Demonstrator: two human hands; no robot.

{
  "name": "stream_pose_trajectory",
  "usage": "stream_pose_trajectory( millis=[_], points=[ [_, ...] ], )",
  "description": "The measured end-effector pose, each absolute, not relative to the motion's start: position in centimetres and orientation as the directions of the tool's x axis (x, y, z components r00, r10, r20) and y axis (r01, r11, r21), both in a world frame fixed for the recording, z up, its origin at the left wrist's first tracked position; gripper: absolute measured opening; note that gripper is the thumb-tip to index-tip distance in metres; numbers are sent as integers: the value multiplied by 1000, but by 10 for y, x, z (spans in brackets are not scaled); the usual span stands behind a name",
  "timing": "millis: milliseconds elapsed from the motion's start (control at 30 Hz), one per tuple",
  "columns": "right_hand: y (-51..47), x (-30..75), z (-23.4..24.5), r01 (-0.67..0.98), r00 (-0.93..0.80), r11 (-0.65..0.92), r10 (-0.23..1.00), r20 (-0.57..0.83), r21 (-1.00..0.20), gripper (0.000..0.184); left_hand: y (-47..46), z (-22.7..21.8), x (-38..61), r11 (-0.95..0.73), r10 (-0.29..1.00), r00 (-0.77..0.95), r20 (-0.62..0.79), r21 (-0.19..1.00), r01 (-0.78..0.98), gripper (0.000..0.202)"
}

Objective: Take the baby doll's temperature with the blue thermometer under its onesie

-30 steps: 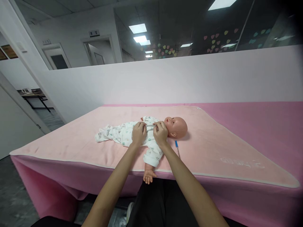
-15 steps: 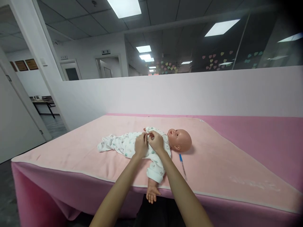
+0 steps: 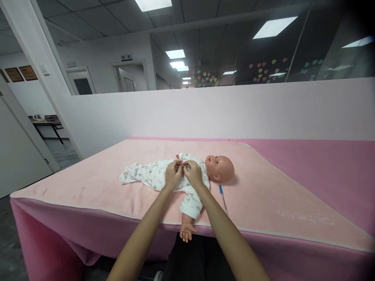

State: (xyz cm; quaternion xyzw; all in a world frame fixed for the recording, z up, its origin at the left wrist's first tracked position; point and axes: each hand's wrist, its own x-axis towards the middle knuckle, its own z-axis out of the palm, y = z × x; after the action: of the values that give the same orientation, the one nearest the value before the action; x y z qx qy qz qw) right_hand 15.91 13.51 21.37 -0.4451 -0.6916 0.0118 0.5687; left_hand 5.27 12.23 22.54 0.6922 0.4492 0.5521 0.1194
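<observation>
Lying nine-to-three o'clock under your bunched fingers (image 3: 190,164), the doll (image 3: 183,184) has its head (image 3: 220,168) at three, nearer your right hand (image 3: 193,175); whether you pinch cloth (image 3: 154,175), I cannot tell.

Fingers (image 3: 176,163) at outfit (image 3: 154,174) on doll (image 3: 221,168); blue-capped pen (image 3: 222,192) nearby.

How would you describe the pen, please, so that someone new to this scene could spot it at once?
On the pale pink blanket, find the doll's bald head. The pen lies just on the near side of it, beside the person's right forearm. It is slim, and its bright blue end sets it apart from the doll's white patterned outfit.
</observation>
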Motion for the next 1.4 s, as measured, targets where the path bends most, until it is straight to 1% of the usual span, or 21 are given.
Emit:
stream_pose_trajectory(
  millis=[67, 133, 267, 367, 467, 600, 800, 967, 1067, 1167, 1233, 1300, 1400],
  points=[
    [136, 159, 213, 605, 54, 599, 627, 777, -525, 18, 122, 225, 53, -562, 745, -15, 667, 640, 524, 19],
    [135, 159, 213, 610, 56, 596, 625, 779, -522, 18, 121, 224, 54, -544, 747, -48, 663, 652, 528, 19],
    [133, 158, 214, 612, 44, 605, 616, 786, -509, 17, 120, 222, 55, -516, 763, -147, 630, 730, 449, 20],
    [133, 158, 214, 609, 33, 618, 607, 794, -498, 17, 120, 221, 55, -516, 776, -171, 608, 766, 382, 27],
    [133, 158, 213, 613, 17, 624, 603, 797, -485, 18, 121, 223, 53, -518, 778, -161, 607, 765, 384, 26],
    [133, 158, 212, 622, 1, 626, 600, 800, -471, 17, 123, 225, 52, -518, 769, -127, 627, 727, 451, 21],
    [134, 159, 211, 637, 45, 595, 605, 795, -489, 17, 121, 225, 53, -546, 770, -36, 637, 688, 477, 23],
    [134, 157, 210, 671, 70, 567, 593, 802, -478, 17, 123, 223, 55, -552, 766, -32, 642, 683, 479, 22],
    [132, 157, 210, 689, 62, 576, 559, 827, -441, 18, 123, 224, 54, -547, 738, -17, 674, 614, 569, 20],
    [130, 158, 211, 702, 62, 591, 505, 861, -397, 18, 123, 228, 47, -532, 678, 21, 734, 471, 703, 19],
    [129, 159, 212, 707, 64, 596, 483, 873, -381, 18, 124, 229, 37, -510, 659, 52, 750, 396, 764, 18],
    [129, 159, 213, 707, 68, 596, 478, 876, -381, 18, 126, 230, 25, -478, 669, 60, 741, 367, 798, 17],
    [129, 160, 213, 704, 68, 594, 489, 869, -389, 20, 129, 228, 11, -426, 702, 33, 711, 382, 820, 18]
  ],
)
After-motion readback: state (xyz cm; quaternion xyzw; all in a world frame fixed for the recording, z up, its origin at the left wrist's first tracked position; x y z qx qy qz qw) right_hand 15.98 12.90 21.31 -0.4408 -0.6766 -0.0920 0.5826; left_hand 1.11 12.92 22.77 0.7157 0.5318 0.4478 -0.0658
